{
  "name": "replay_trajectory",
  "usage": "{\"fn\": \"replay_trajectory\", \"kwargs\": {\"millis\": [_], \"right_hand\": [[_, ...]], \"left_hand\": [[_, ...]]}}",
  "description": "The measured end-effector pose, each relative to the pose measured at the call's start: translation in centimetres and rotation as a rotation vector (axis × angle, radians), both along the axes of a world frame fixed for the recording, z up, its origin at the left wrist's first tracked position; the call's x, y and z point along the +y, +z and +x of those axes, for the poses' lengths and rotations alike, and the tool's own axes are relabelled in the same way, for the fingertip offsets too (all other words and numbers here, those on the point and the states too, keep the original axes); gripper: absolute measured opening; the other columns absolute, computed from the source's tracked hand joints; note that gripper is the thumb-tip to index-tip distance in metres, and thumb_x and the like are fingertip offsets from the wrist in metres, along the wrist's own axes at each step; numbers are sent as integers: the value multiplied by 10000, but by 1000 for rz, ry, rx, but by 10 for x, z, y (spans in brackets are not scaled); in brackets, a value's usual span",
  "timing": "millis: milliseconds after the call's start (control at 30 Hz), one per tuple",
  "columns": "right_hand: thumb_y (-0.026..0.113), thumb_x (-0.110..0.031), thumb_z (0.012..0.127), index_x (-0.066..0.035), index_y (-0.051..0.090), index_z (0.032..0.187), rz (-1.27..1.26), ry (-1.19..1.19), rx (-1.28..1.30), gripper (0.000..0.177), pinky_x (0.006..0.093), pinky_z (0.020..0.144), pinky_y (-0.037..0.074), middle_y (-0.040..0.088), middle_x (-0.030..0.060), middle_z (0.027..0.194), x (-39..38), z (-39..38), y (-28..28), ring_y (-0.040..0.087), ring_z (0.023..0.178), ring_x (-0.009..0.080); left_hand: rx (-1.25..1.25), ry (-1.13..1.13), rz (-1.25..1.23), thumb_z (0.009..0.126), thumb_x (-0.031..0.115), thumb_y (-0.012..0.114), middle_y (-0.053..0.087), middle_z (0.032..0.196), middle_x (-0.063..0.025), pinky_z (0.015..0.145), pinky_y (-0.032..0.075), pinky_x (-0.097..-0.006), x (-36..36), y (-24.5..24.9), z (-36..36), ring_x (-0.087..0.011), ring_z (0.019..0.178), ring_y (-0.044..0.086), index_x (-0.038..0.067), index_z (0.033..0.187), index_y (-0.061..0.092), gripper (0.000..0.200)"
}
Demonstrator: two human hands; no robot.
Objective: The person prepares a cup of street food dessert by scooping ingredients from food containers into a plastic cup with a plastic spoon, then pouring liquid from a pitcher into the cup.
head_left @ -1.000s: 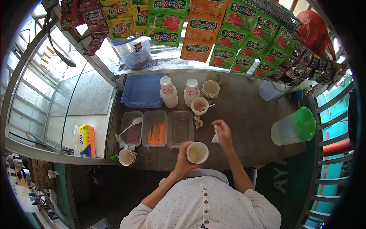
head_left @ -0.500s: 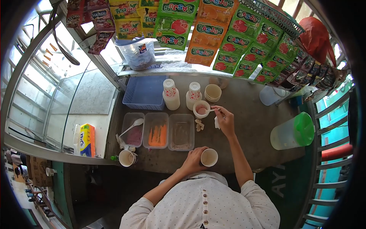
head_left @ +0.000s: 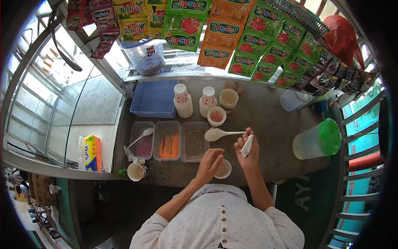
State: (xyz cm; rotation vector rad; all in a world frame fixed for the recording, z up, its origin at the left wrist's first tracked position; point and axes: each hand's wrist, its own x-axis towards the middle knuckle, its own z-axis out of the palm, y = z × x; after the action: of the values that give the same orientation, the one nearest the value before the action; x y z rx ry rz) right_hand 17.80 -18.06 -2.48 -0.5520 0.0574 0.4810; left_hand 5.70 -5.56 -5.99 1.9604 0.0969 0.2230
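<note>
right hand [head_left: 250, 157] grasps one spoon [head_left: 214, 134], one white piece [head_left: 247, 146]; left hand [head_left: 208, 164], grip released, by one cup [head_left: 224, 169]

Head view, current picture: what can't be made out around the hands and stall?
All in the head view:
- Cup: the left hand covers its left side; firm grip or light touch, unclear.
- White item: partly hidden by the right hand; identity unclear.
- Dark sachets: print too small.
- Green panel lettering: partly hidden beyond the counter's edge.
</note>
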Motion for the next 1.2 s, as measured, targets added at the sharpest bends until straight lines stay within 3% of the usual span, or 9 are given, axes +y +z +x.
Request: {"fn": "replay_trajectory", "kwargs": {"millis": [67,267,367,467,567,633,833,1033,1200], "right_hand": [[460,-211,955,-106,497,1051,64,124,199,148,262,492,345,464,-11,671,6,-16,2,392,506,93],[516,-218,940,-68,601,1105,-592,302,-269,239,175,530,362,523,-44,687,15,-59,10,472,612,17],[544,-202,935,-60,594,1152,-591,317,-385,264,161,550,353,509,-73,728,11,-52,6,449,630,-12],[520,-162,912,-38,590,1130,-655,144,-497,261,169,593,356,513,-40,779,4,-42,2,446,670,7],[512,-108,867,-28,583,1108,-676,63,-554,264,199,658,390,537,4,868,0,-36,9,481,758,38],[557,-66,856,-39,594,1075,-1008,-225,-887,224,234,679,437,579,40,882,7,-37,13,539,771,91],[704,-5,722,-72,651,889,-985,-352,-1548,188,307,621,479,608,73,868,19,-43,8,583,711,215],[710,-23,663,-153,699,837,-1143,-517,-1422,218,336,577,430,549,29,758,20,-21,0,540,697,194],[731,-42,657,-161,704,830,-1083,-249,-1324,212,333,626,413,566,7,767,17,-33,2,543,714,185]], "left_hand": [[-54,146,-528,967,218,483,568,1133,-97,851,416,-277,-9,10,8,-172,998,544,31,1207,503,306],[-249,347,-689,994,241,423,553,1104,-63,791,409,-236,-3,13,12,-94,920,504,36,1093,521,248],[-315,484,-838,1008,237,375,557,965,-71,744,433,-248,4,14,9,-140,883,546,59,976,483,210],[-223,372,-806,1012,288,366,367,608,21,517,359,-234,18,16,3,-91,536,417,82,948,455,233],[39,233,-942,1008,315,372,312,595,48,410,239,-218,22,13,-12,-57,464,297,101,917,454,247],[116,180,-981,1004,337,380,315,600,51,394,210,-211,18,13,-17,-47,456,280,102,899,457,269],[273,46,-1024,1001,358,391,332,614,64,393,192,-201,-1,26,-20,-30,458,270,106,886,474,289],[370,-55,-971,997,380,392,279,581,80,391,168,-209,-8,24,-25,-22,442,224,112,880,449,297],[371,-35,-986,999,364,395,277,582,81,390,172,-205,-5,24,-28,-20,443,229,106,882,450,288]]}}
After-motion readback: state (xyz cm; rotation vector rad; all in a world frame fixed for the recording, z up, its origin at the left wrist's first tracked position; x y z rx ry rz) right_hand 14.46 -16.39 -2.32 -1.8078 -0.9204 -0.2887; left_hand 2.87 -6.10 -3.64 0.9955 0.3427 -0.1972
